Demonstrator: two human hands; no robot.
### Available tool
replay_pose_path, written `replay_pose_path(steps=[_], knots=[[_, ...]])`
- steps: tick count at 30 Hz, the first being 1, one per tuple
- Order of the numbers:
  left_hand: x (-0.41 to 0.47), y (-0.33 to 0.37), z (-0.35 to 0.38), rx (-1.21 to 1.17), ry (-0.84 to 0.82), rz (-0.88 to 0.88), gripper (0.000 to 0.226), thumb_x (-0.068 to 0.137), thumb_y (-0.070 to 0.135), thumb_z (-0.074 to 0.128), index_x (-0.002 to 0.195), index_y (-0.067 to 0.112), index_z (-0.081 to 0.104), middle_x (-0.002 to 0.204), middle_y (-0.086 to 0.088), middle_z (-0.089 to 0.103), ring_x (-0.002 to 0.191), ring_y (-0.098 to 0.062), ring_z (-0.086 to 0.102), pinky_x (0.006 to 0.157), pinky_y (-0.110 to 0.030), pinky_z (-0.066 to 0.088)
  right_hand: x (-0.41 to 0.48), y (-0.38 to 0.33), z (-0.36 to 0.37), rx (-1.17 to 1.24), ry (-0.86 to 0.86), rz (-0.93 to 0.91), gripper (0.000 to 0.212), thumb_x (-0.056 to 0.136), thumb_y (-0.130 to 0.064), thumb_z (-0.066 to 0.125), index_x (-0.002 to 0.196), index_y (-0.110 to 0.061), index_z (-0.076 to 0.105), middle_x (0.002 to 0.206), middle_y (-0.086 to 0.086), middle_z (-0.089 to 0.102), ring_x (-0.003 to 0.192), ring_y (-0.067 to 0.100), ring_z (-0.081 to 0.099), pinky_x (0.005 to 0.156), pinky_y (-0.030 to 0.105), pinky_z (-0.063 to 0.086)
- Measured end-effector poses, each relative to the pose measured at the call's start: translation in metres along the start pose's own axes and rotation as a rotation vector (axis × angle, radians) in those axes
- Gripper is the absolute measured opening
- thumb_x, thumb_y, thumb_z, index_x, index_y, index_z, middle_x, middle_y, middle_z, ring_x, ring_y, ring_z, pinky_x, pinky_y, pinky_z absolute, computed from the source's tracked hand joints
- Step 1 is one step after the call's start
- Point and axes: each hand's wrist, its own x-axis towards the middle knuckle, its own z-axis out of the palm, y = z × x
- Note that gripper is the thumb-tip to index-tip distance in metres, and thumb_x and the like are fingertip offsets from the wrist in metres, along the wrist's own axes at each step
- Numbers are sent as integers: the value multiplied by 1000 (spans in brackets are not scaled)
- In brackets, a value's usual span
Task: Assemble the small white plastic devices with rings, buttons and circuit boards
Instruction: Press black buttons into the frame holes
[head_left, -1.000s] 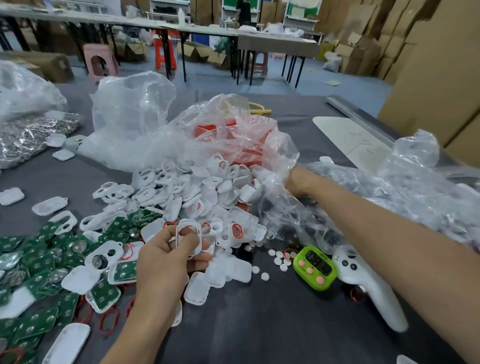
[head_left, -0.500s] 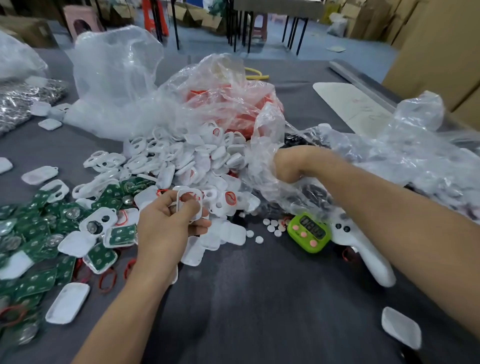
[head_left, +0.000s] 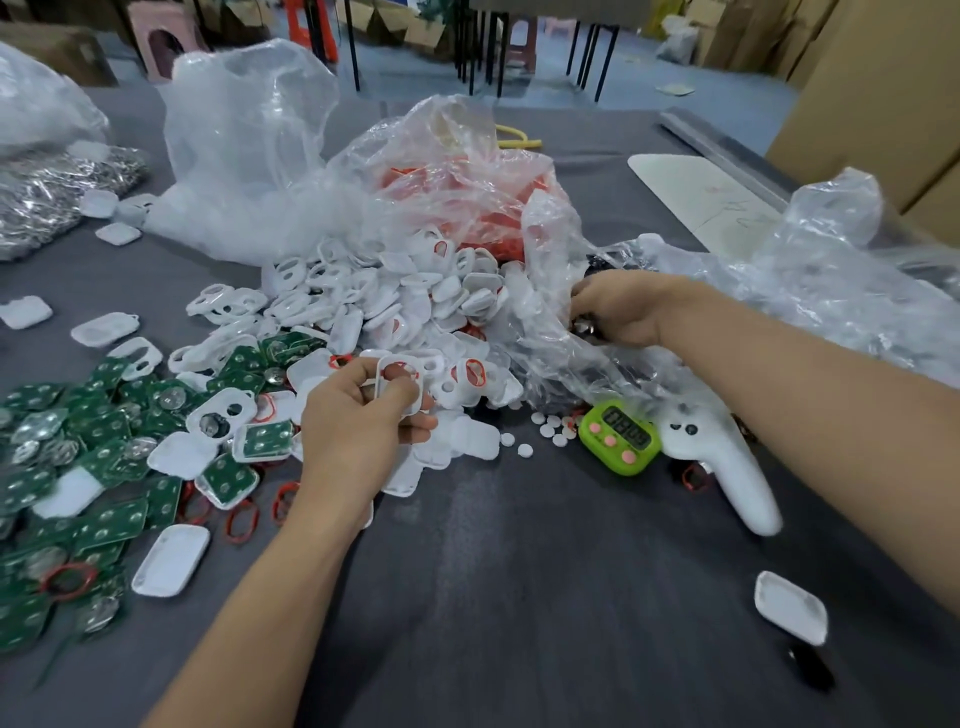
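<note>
Grey cloth (head_left: 519, 597) bare toward near edge. Left hand (head_left: 358, 426) pinches white shell (head_left: 384, 375) beside parts heap (head_left: 415, 306). Right hand (head_left: 628, 312) curled inside clear bag (head_left: 810, 280); grasp unclear.

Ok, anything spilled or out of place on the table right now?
One white shell lies alone at the near right, far from the pile. Small white buttons are scattered loose beside the green timer. Nothing looks damaged.
</note>
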Motion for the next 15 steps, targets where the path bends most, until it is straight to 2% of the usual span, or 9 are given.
replay_pose_path(steps=[2,5,7,12,15], knots=[[0,1,0,-2,-8,7,29,89,3,66,74,27,76,70,-10,75,57,-22,72,52,-23,55,0,3,-1,217,21,28,9,100,-1,56,93,-4,62,74,9,67,53,14,64,49,22,55],[0,0,-2,1,-17,15,33,88,4,67,73,32,77,69,-7,75,58,-22,72,52,-24,56,-1,1,-4,571,130,79,11,103,-2,52,92,-2,54,83,13,60,56,16,57,41,16,47],[0,0,-3,13,-23,17,29,86,5,66,74,30,77,70,-7,75,58,-23,73,53,-24,56,-7,-9,-7,706,179,93,16,103,-3,52,87,-3,53,86,12,55,54,12,49,38,10,41],[-1,0,-4,49,-47,25,15,80,14,67,78,26,75,75,-12,76,58,-25,72,52,-27,55,-43,-35,-22,572,368,-20,22,103,-5,57,81,-5,56,84,10,53,46,5,41,34,11,36],[-2,-1,-2,92,-68,44,7,81,18,67,79,22,73,73,-11,75,49,-23,65,46,-27,49,-75,-42,-13,495,312,-146,19,101,-5,59,82,-3,61,82,10,53,48,6,43,35,11,33]])
